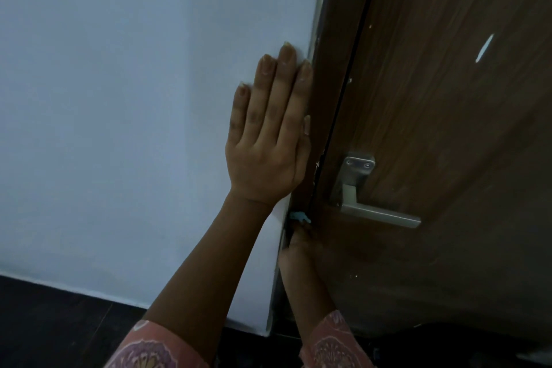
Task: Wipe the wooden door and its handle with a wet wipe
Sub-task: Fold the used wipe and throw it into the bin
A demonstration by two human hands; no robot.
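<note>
The brown wooden door (433,98) fills the right side, closed against its dark frame. Its silver lever handle (379,213) hangs from a metal plate and points right. My left hand (268,140) lies flat with fingers spread on the white wall, its edge touching the door frame. My right hand (298,248) reaches up along the frame just left of the handle, partly hidden by my left forearm. A small pale blue wet wipe (300,216) pokes out above its fingers, pressed against the frame edge.
The white wall (119,98) covers the left half and meets a dark floor (53,323) at the bottom. Small white specks and one bright streak (484,48) mark the door. Patterned pink sleeves cover both forearms at the bottom edge.
</note>
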